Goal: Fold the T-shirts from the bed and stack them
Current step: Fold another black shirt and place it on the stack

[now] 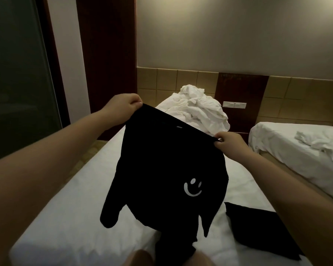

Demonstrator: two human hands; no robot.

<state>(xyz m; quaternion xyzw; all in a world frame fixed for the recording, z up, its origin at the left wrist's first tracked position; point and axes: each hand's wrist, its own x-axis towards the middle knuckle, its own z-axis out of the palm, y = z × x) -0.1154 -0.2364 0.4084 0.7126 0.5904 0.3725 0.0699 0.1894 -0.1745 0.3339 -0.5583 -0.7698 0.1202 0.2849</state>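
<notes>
**Black tee held up by its top edge, over the bed**

- Location: the black T-shirt [169, 160] hangs in the air between both hands, above the white bed [65, 208]. Its lower flaps dangle toward the sheet. Whether the bottom touches the bed I cannot tell; it is too dark down there.
- Grip: the left hand [123, 106] pinches one top corner, with fingers curled over the edge. The right hand [229, 143] pinches the other corner, lower and nearer. The edge between them is pulled fairly taut.
- Marks: a pale smiley print [192, 188] on the hanging panel and a small white tag [179, 127] at the top edge. I cannot tell whether the held edge is the hem or the shoulder line.
- Handling, my reading: light, limp knit with no stiffness. It sags and bunches wherever it is unsupported. It is not slippery or fragile, so a corner pinch is enough.
- Best holds: the two corners of one straight edge, as now. That way the cloth drops flat when lowered onto the sheet.
- Nearby: a folded dark garment [258, 227] lies on the bed to the right, probably the start of the stack. A heap of white bedding [196, 110] sits at the head end.
</notes>
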